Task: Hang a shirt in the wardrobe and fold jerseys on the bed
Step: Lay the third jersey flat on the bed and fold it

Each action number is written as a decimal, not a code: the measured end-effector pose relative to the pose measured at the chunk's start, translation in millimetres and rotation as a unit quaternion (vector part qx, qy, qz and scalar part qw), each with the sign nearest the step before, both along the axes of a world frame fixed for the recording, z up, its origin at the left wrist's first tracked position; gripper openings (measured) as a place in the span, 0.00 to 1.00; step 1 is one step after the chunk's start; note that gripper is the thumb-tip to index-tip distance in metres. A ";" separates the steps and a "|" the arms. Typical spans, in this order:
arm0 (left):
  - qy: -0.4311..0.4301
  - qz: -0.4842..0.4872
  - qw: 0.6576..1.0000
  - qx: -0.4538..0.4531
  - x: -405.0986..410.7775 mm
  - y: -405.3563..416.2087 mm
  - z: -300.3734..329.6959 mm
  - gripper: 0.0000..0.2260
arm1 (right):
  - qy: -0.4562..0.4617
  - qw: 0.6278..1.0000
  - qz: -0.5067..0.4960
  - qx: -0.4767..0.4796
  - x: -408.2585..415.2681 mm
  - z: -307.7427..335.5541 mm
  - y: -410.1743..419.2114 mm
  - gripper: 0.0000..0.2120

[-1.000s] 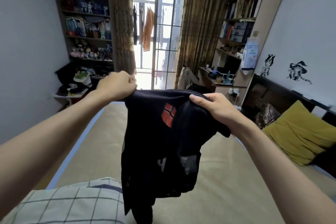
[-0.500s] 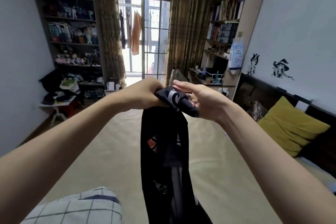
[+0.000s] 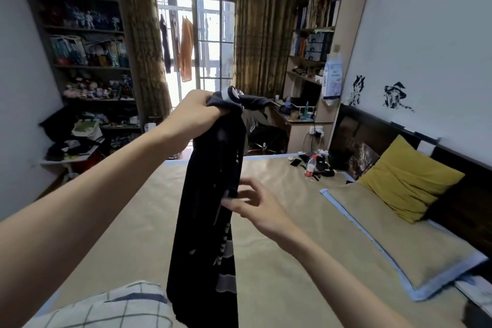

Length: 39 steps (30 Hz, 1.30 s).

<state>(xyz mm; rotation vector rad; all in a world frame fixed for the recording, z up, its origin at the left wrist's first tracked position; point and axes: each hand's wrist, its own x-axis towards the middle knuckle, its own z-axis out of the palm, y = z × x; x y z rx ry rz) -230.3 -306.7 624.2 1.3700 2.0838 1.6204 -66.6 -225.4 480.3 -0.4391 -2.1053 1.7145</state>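
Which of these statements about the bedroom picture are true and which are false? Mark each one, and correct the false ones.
1. The left hand grips the top of the dark jersey. True.
2. The jersey lies folded flat on the bed. False: it hangs down from the left hand above the bed.
3. The right hand touches the jersey partway down, fingers loose. True.
4. A red pillow leans against the headboard. False: the yellow pillow leans there.
5. A plastic bottle stands on the bed. True.
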 end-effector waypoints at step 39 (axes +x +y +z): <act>0.051 -0.047 0.997 0.032 -29.7 -25.7 -6.6 0.09 | -0.050 0.998 -0.010 0.046 74.6 58.7 120.7 0.12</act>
